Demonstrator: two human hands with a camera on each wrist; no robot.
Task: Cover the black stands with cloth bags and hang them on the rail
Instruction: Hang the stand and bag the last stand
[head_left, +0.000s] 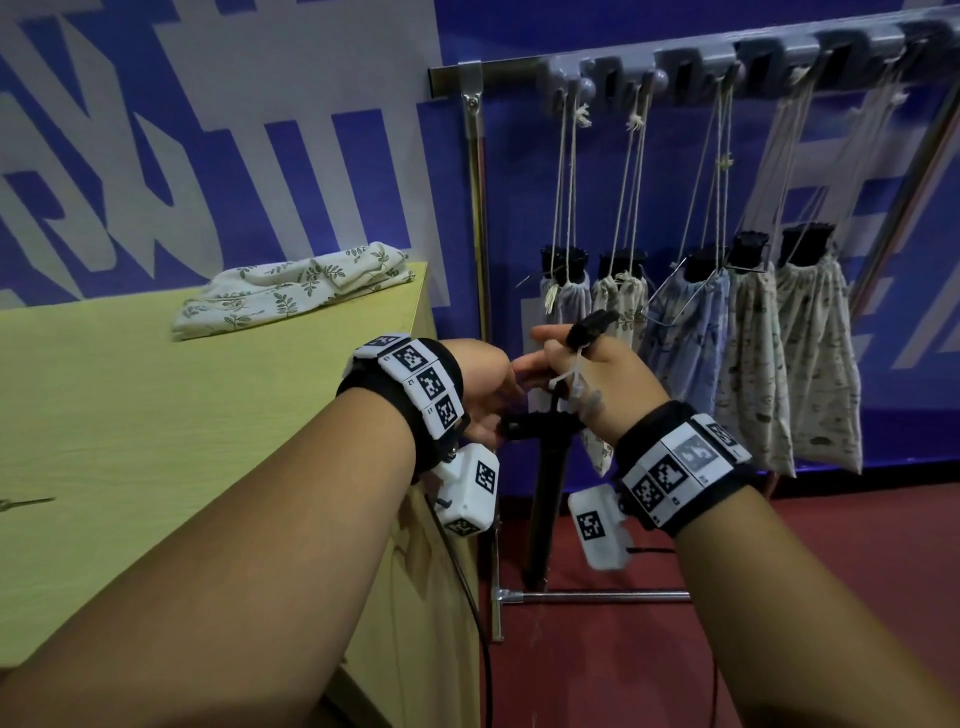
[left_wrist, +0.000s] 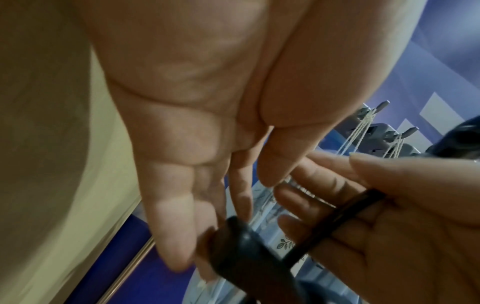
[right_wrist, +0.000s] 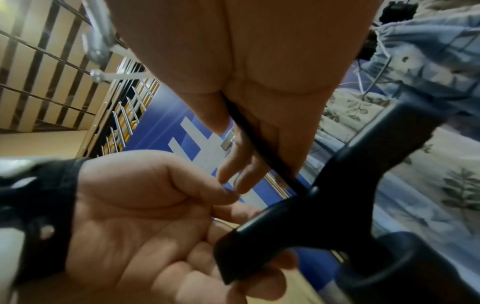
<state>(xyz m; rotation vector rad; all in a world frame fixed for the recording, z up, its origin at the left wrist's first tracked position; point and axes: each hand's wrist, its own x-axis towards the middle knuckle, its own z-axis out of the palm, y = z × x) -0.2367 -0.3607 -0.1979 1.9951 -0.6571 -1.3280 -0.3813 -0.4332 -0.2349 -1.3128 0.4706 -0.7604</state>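
Observation:
A black stand hangs upright between my hands off the table's right edge, its crossbar level with my wrists. My left hand cups one end of the crossbar, fingers curled under it, thumb against the forefinger. My right hand grips the stand's thin black rod, and a black tip pokes up above the fist. A white drawstring lies over that hand. A leaf-print cloth bag dangles under the right wrist. The hooked rail runs across the upper right.
Several bagged stands hang by strings from the rail's hooks. More folded leaf-print bags lie at the far end of the yellow-green table. The rack's metal post and foot bar stand on the red floor.

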